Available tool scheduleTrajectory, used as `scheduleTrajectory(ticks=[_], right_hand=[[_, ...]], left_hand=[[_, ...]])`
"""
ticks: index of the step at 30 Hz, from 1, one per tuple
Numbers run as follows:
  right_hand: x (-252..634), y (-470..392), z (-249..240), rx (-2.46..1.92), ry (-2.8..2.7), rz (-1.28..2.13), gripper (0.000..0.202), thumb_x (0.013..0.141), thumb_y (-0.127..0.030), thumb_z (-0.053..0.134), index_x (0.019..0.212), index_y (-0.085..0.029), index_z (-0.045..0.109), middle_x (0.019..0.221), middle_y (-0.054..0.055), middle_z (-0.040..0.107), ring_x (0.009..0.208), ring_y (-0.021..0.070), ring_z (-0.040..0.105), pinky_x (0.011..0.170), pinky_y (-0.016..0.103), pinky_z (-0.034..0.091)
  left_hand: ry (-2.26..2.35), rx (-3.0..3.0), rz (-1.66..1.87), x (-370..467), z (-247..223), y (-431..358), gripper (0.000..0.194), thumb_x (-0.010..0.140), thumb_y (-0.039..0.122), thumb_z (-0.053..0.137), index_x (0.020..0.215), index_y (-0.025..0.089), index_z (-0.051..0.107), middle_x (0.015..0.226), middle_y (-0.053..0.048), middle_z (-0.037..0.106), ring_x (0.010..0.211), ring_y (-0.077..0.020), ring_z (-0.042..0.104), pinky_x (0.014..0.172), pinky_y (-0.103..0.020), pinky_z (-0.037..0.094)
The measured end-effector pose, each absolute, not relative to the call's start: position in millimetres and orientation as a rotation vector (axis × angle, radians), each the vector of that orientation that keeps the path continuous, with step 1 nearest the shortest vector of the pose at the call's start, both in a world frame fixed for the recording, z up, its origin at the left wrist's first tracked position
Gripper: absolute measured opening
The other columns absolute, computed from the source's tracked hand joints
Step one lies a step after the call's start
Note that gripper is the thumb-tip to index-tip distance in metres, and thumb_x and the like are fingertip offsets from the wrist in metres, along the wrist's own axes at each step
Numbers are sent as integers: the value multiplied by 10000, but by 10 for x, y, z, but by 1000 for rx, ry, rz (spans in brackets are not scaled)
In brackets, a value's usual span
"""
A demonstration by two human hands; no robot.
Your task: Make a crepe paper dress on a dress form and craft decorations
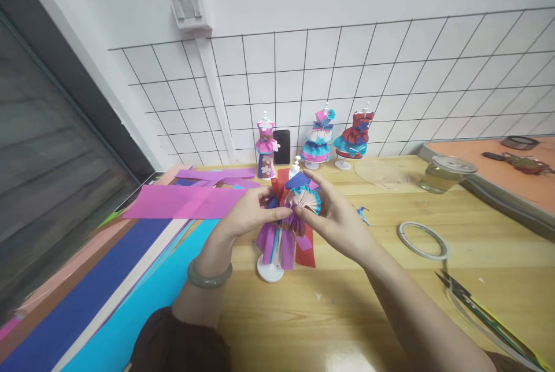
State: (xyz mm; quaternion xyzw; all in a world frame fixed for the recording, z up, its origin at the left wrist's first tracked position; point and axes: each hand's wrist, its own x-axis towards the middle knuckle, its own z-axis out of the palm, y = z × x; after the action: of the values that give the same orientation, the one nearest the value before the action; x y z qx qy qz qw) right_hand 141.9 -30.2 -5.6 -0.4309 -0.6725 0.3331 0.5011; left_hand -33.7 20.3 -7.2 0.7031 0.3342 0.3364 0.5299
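Note:
A miniature dress form (270,268) on a round white base stands in front of me, dressed in a crepe-paper dress (286,247) of purple, red and blue. My left hand (251,210) grips the dress at its left side, thumb pressed across the front. From the right, my right hand (342,221) closes around the upper part, its thumb on a pleated white paper fan (306,199) with a blue ruffled edge. The two thumb tips nearly meet at the fan's lower left. Some fingers are hidden behind the dress.
Three dressed mini forms, pink (265,146), blue-white (318,139) and red-blue (358,135), stand by the wall near a phone (281,147). Coloured paper sheets (186,201) cover the left. Tape (422,240), scissors (485,308) and a lidded container (446,174) lie right.

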Motion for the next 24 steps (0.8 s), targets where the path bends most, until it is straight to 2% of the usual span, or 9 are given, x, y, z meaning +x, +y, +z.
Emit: scheduleTrajectory(ticks=[6,13,24], right_hand=[[1422,-312,-50,-1087,-1641,774,674,768,-188,568,1361,-264,258,1196,64,542,1024,220,560,922,419,433],[1427,-322,-36,-1070,-1634,819,680,774,-206,567,1366,-249,236,1124,69,582,929,207,596,835,393,483],[1487,-312,-2,-1096,-1626,855,679,751,-230,598,1344,-267,269,841,43,640,753,239,626,697,440,524]], left_hand=[[792,1664,828,-300,-89,185,382,656,334,690,960,125,589,925,-80,628,862,-200,574,770,-323,435],[810,1698,870,-296,-115,214,352,674,353,668,932,122,606,920,-78,633,861,-193,565,772,-320,433],[801,1641,898,-298,-86,197,324,655,327,685,907,131,631,903,-78,648,859,-204,575,783,-339,436]])
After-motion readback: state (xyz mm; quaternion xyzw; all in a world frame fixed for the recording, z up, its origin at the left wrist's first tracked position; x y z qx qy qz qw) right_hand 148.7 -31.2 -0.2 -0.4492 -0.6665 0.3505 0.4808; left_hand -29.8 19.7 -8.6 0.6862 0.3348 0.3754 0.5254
